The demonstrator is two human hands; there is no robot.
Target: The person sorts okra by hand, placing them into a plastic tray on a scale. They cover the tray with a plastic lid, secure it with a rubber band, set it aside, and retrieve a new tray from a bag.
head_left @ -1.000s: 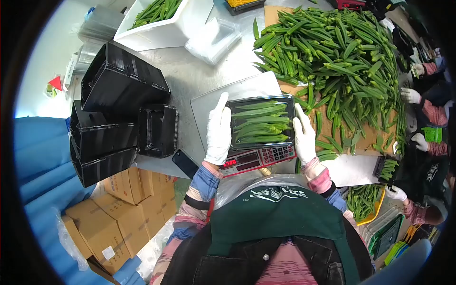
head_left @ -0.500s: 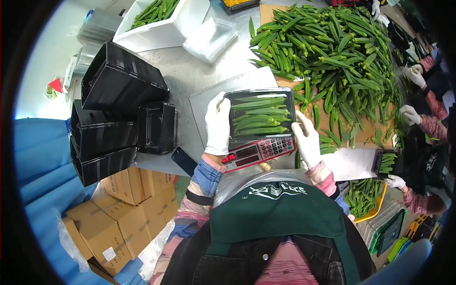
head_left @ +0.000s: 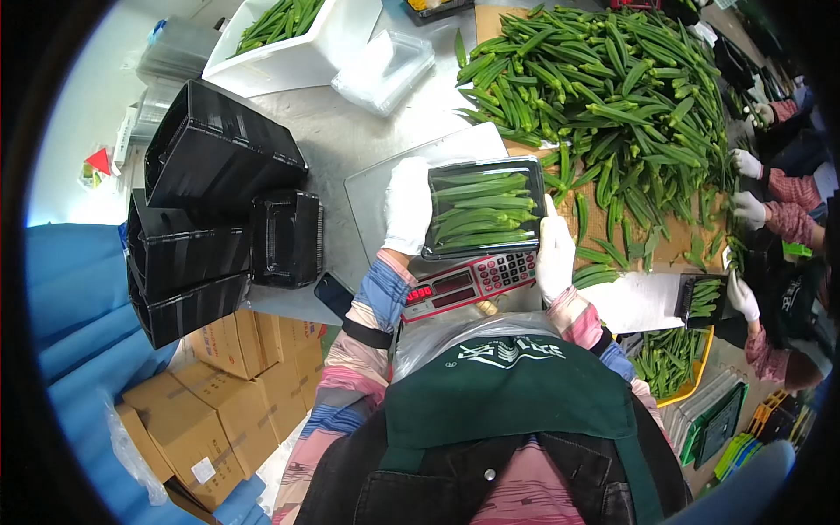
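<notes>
A black tray of okra, which looks covered with a clear lid or film, is held level between my two white-gloved hands. My left hand closes on its left side, and my right hand grips its right side near the lower corner. Just below the tray shows the red and white scale with lit red digits and a keypad. Part of the scale is hidden beneath the tray.
Okra lies heaped at the upper right. Stacked black trays stand left, near a phone. Clear lids and a white bin are at the top. Co-workers' gloved hands work at the right.
My left hand has shifted to lie more along the tray's side, and my right hand has moved slightly down. The tray moved slightly right. The scale's digits changed. Co-workers' hands moved.
</notes>
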